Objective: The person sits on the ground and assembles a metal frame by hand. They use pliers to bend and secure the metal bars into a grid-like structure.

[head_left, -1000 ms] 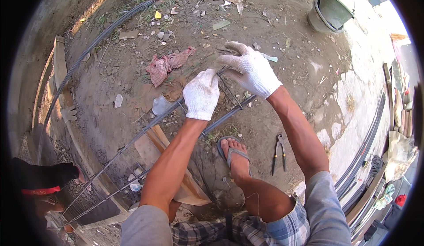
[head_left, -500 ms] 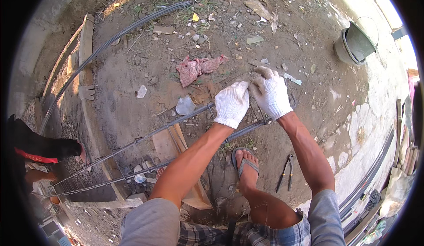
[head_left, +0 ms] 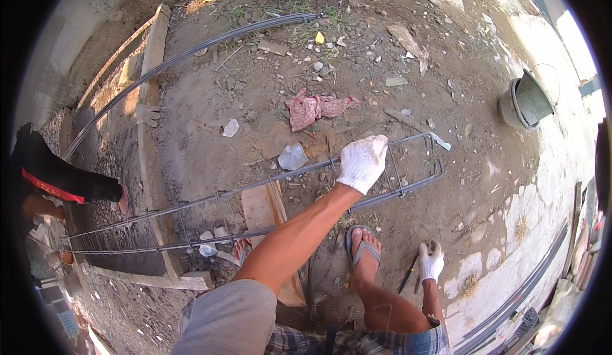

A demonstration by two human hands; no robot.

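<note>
My left hand (head_left: 364, 162), in a white knit glove, is closed round the upper bar of a long rebar cage (head_left: 408, 188) near its right end. Its fingertips and any wire in them are hidden. The cage is narrow, with stirrups tied along its bars, and stretches away to the left. Low on the right, by my foot, my gloved right hand (head_left: 431, 260) is down at the ground with fingers curled over the head of a pair of pincers (head_left: 408, 278). Their dark handles, one with yellow, stick out beside the hand; the jaws are covered.
A wooden board (head_left: 264, 205) lies beneath the cage. A red checked rag (head_left: 315, 109) and a clear plastic piece (head_left: 292, 157) lie beyond it. A dark bucket (head_left: 526, 103) stands far right. Bundled bars (head_left: 191, 52) curve across the left, where another person's leg (head_left: 70, 176) shows.
My right hand has left the cage and dropped to the pincers on the ground. My left hand stays on the cage. The view has shifted, so the scene sits further right.
</note>
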